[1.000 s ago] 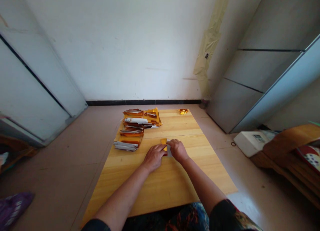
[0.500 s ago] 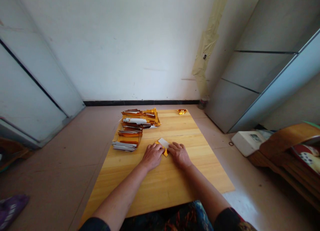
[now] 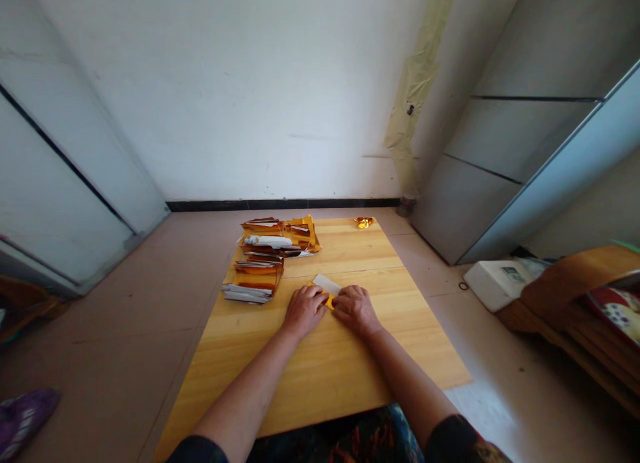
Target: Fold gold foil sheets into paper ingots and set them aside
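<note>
Hands x2 [image 3: 306, 309] on 1 gold/white foil piece [image 3: 329, 301].

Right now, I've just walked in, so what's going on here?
A person is working with bare hands at a pale wooden table. Their left hand and right hand rest on a small piece of gold and white foil paper between them. Stacks of folded gold and silver foil paper sit farther along the table to the left, and a small crumpled gold foil piece lies near the far edge.
</note>
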Motion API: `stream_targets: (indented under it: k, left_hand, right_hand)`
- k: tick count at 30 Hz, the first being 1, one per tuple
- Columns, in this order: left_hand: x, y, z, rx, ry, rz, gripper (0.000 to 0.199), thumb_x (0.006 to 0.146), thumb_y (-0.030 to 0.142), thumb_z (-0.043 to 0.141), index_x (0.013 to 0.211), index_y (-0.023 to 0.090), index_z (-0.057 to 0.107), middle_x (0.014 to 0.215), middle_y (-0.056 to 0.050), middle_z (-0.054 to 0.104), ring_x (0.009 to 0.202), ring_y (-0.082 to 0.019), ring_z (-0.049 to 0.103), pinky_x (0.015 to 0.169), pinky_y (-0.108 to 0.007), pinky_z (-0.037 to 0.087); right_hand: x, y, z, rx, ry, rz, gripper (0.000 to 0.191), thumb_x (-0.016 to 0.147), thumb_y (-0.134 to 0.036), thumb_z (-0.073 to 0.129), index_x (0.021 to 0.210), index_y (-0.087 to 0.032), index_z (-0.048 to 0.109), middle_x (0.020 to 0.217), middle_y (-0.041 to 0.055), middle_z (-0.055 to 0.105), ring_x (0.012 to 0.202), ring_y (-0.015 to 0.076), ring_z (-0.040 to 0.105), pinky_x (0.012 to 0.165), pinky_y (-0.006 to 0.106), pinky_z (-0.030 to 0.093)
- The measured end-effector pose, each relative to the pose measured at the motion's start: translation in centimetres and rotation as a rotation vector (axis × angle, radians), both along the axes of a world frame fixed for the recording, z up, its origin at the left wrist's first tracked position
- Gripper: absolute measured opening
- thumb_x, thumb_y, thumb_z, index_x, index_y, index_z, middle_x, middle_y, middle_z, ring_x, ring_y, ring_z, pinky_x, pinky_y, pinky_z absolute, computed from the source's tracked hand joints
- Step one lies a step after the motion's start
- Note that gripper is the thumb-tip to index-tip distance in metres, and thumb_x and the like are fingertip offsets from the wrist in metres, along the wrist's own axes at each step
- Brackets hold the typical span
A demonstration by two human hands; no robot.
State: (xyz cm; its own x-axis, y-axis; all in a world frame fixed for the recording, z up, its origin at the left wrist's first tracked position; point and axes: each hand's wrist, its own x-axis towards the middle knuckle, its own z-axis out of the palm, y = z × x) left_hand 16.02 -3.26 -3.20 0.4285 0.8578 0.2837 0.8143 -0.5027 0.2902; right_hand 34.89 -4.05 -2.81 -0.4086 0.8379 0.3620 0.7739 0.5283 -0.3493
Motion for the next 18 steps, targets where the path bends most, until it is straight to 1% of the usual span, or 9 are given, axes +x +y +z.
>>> stream_targets:
  k: [2,5,8,11,15,18]
  left_hand:
    - [0.0,0.1,-0.1,-0.003,-0.009,0.001,0.027,0.079,0.025,0.058,0.106,0.029,0.062,0.109,-0.002,0.059,0.101,-0.020,0.050,0.087,-0.036,0.038]
    - [-0.1,0.0,-0.3,-0.005,-0.017,0.003,0.029,0.078,0.029,0.061,0.107,0.029,0.061,0.109,-0.002,0.059,0.102,-0.020,0.050,0.087,-0.035,0.037]
    - [0.0,-0.1,-0.1,0.000,-0.001,0.016,0.028,0.078,0.030,0.061,0.107,0.029,0.061,0.110,-0.002,0.060,0.103,-0.021,0.050,0.086,-0.036,0.036]
    - [0.3,-0.5,0.4,0.016,0.035,0.033,0.024,0.082,0.031,0.058,0.105,0.029,0.062,0.108,-0.003,0.061,0.101,-0.020,0.051,0.085,-0.037,0.034]
    - [0.9,-0.8,1.0,0.049,0.073,0.067,0.021,0.088,0.033,0.048,0.101,0.030,0.064,0.102,-0.004,0.064,0.094,-0.020,0.053,0.086,-0.039,0.031]
    - [1.1,-0.9,1.2,0.063,0.079,0.088,0.021,0.089,0.031,0.046,0.097,0.031,0.065,0.100,-0.004,0.065,0.092,-0.020,0.054,0.085,-0.040,0.031]
  right_hand:
    - [-0.1,0.2,0.1,0.018,-0.011,0.004,0.011,0.077,-0.034,0.067,0.084,-0.026,0.069,0.092,0.0033,0.061,0.092,0.0187,0.049,0.084,0.032,0.031]
    - [-0.2,0.4,-0.1,0.073,-0.029,0.032,0.014,0.083,-0.037,0.062,0.087,-0.026,0.068,0.091,0.0032,0.061,0.090,0.0174,0.048,0.082,0.031,0.030]
    - [-0.3,0.5,-0.3,0.133,-0.055,0.048,0.016,0.089,-0.034,0.054,0.089,-0.025,0.068,0.090,0.0031,0.063,0.088,0.0159,0.048,0.082,0.030,0.029]
    - [-0.5,0.4,-0.2,0.160,-0.099,0.051,0.021,0.091,-0.030,0.049,0.082,-0.023,0.066,0.085,0.0032,0.063,0.084,0.0151,0.049,0.080,0.029,0.029]
    - [-0.6,0.1,0.2,0.115,-0.128,0.041,0.025,0.093,-0.028,0.045,0.078,-0.021,0.064,0.082,0.0040,0.063,0.083,0.0153,0.049,0.080,0.029,0.030]
    - [-0.3,-0.3,0.3,0.060,-0.102,0.035,0.019,0.090,-0.030,0.048,0.089,-0.021,0.065,0.090,0.0058,0.063,0.088,0.0170,0.050,0.082,0.030,0.032]
